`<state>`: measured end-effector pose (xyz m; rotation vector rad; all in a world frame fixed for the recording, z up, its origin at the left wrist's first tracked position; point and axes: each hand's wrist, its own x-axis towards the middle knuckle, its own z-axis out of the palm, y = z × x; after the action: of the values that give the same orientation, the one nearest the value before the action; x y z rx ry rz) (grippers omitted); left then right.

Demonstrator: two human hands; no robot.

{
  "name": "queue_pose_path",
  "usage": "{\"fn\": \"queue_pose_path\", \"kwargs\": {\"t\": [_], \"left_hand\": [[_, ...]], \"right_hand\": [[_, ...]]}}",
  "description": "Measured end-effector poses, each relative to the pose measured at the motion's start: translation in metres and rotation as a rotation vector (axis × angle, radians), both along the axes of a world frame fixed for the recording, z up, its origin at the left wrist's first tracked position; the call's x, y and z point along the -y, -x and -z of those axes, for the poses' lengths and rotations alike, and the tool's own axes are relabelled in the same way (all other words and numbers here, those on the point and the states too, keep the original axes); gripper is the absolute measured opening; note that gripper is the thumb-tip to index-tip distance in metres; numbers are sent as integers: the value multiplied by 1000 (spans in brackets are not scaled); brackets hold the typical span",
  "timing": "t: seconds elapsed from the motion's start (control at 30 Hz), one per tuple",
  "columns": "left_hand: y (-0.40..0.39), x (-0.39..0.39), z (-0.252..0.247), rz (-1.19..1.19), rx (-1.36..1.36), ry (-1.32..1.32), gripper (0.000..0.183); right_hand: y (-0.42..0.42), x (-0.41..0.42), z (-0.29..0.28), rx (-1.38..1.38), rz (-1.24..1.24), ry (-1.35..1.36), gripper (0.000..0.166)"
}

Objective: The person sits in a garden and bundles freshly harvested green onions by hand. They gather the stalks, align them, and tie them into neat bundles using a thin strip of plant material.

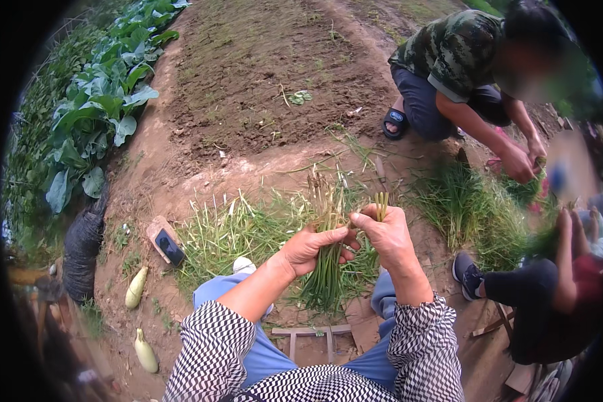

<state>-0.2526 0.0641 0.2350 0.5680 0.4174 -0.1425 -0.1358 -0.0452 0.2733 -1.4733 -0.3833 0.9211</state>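
Observation:
My left hand (314, 247) is closed around a bunch of thin green stalks (325, 281), with pale, dry-looking ends pointing up and dark green leaves hanging down. Just right of it, my right hand (389, 231) grips a few short cut stalks (381, 205) that stick up between thumb and fingers; its thumb and fingertips are close to the bunch. Loose green and pale stalks (231, 226) lie spread on the soil below and to the left of both hands.
A phone (169, 247) rests on a block at left, near two pale green squashes (136, 287) (145, 352). Leafy plants (100, 100) border tilled soil (261, 75). At right, a crouching person (452, 60) and a seated person (547, 301) are beside piled green stalks (462, 211).

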Motion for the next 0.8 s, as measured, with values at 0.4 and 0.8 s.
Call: {"fn": "queue_pose_path", "kwargs": {"t": [0.4, 0.8], "left_hand": [[51, -84, -1, -669, -306, -805, 9], [29, -16, -3, -248, 66, -910, 19]], "right_hand": [[-52, 24, -13, 75, 486, -2, 17], [-6, -19, 22, 83, 175, 43, 16]]}}
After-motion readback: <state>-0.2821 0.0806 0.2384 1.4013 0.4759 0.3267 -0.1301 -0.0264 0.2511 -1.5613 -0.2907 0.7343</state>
